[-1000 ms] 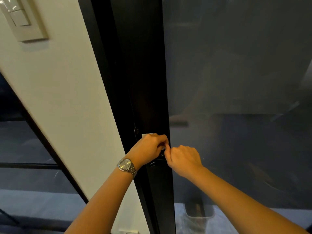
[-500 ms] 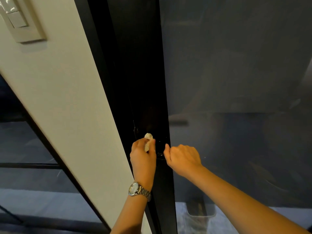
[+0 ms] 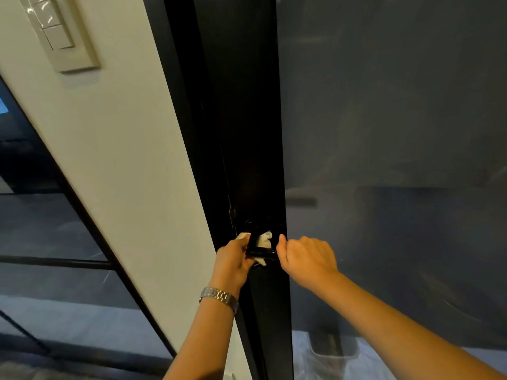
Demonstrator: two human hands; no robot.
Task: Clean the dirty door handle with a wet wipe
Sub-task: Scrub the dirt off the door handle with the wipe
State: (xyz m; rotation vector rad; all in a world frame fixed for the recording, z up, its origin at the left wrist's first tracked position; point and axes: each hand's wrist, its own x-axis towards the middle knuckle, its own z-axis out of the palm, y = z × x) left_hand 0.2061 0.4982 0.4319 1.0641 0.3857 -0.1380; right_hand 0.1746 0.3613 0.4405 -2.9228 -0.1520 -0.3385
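Observation:
A black door handle (image 3: 260, 253) sits on the dark door frame (image 3: 247, 133) at waist height. A white wet wipe (image 3: 264, 239) is bunched behind and under the handle, with a bit showing below it. My left hand (image 3: 233, 263) grips the wipe from the left, fingers curled against the handle. My right hand (image 3: 306, 259) is a closed fist just right of the handle, its thumb touching the handle's right end. I cannot tell whether its hidden fingers hold the handle.
Dark glass door panel (image 3: 384, 133) fills the right side. A cream wall (image 3: 123, 160) with a light switch plate (image 3: 59, 31) stands left of the frame. A white bin (image 3: 333, 352) shows low through the glass.
My left hand has turned and dropped from over the handle to its left side, drawing the wipe behind and under the handle. My right hand has stayed at the handle's right end.

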